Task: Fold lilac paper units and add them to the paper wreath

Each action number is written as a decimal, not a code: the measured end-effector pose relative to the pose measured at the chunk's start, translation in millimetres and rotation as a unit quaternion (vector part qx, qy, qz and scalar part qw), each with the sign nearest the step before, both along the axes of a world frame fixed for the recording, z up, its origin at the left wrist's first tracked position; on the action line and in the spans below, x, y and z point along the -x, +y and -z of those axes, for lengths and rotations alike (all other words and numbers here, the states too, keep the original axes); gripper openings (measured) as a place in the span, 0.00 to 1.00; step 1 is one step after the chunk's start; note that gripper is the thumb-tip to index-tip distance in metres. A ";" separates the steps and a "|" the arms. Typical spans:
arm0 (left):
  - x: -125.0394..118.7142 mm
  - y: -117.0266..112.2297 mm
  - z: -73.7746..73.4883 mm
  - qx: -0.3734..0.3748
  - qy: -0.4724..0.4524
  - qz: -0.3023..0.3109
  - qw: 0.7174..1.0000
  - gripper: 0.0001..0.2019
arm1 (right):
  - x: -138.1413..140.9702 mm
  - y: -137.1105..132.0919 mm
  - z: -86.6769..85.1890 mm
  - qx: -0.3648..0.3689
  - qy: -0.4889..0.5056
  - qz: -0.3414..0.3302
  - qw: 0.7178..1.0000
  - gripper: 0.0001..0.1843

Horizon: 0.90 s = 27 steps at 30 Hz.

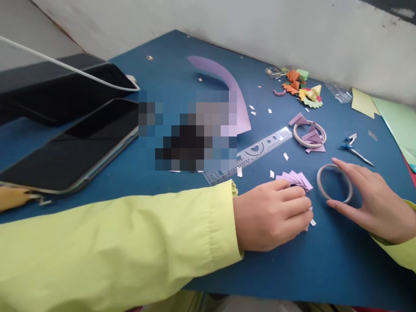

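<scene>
My left hand (273,214) lies over folded purple paper pieces (294,178), its fingers curled down onto them. The pieces overlap in a curved fan, and the hand covers much of it. To the right, my right hand (380,199) grips a narrow roll of tape (320,187) between the thumb and a finger, one on each side of the ring. Beyond it a second tape roll (295,138) lies flat, with folded purple pieces (312,135) in and over it. A clear ruler (260,149) lies beyond my left hand.
A curved purple paper strip (224,78) lies farther back. Blue-tipped compasses (357,154) rest at right. Folded orange and yellow paper (294,82), green sheets (396,125) and white scraps (272,174) are scattered around. A phone (74,143) lies at left. Part of the middle is pixelated.
</scene>
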<state>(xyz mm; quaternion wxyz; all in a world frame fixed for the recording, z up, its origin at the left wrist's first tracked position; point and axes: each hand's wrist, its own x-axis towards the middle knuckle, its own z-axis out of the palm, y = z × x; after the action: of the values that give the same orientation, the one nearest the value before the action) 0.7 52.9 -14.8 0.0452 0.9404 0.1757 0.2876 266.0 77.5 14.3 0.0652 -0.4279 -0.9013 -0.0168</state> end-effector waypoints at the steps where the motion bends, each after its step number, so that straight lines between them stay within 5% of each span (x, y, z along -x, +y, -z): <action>1: -0.2 -0.3 0.0 0.007 -0.015 -0.021 1.000 0.10 | 3.7 0.3 -1.5 -0.012 0.028 -0.007 1.000 0.37; 4: -1.8 -3.4 -2.3 0.062 -0.078 -0.090 0.991 0.10 | 14.5 -3.9 -6.3 -0.054 0.116 -0.038 0.991 0.40; 6: -4.4 -9.0 -6.5 0.170 -0.137 -0.113 0.969 0.08 | 21.8 -10.9 -7.0 -0.061 0.174 -0.073 0.980 0.44; 9: -9.2 -23.1 -14.5 0.338 -0.214 -0.088 0.912 0.08 | 33.8 -22.6 -1.5 -0.040 0.218 -0.146 0.964 0.46; 11: -10.8 -32.7 -18.2 0.372 -0.242 -0.050 0.895 0.05 | 40.7 -28.3 4.4 -0.030 0.208 -0.185 0.960 0.44; 19: -12.2 -32.8 0.2 0.215 -0.188 0.076 0.955 0.13 | 43.8 -37.6 8.2 -0.036 0.254 -0.235 0.938 0.47; 27: -10.7 -26.9 2.8 0.201 -0.172 0.131 0.955 0.06 | 41.2 -44.3 1.2 0.023 0.262 -0.232 0.937 0.26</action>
<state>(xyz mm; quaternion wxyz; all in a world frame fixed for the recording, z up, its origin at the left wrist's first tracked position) 11.4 26.0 -17.6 0.3002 0.8628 0.0946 0.3957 224.8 33.2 13.2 0.2912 -0.1980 -0.9266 0.1317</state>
